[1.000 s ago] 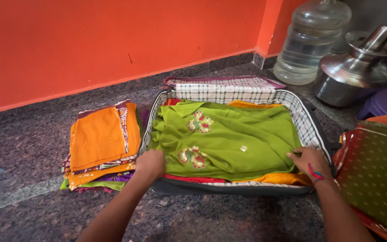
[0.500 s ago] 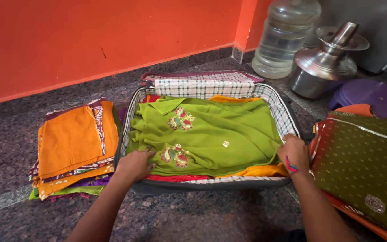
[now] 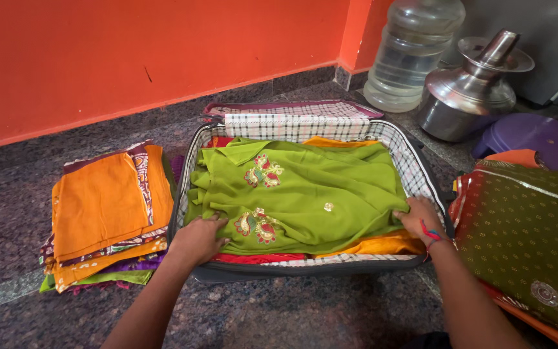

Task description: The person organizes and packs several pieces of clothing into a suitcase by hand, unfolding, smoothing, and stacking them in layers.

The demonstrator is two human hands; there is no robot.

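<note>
An open suitcase [image 3: 414, 169] with checked lining lies on the stone floor, filled with folded clothes. On top is a green garment [image 3: 318, 187] with red and gold embroidery. My left hand [image 3: 198, 238] rests flat on the garment's near left corner. At its near right corner, by the suitcase wall, my right hand [image 3: 421, 218] presses down, a red thread around its wrist. Orange and red cloth shows under the green garment at the front edge.
A stack of folded orange, purple and green cloths [image 3: 104, 210] sits left of the suitcase. A dark green dotted fabric pile [image 3: 527, 236] lies at right. Behind stand a large water jug [image 3: 411, 55], a steel pot [image 3: 469, 90] and a purple lid [image 3: 534, 139]. An orange wall rises behind.
Both hands shifted slightly on the green garment; the right hand moved down from the suitcase wall onto the cloth corner. The camera view panned right since a second ago.
</note>
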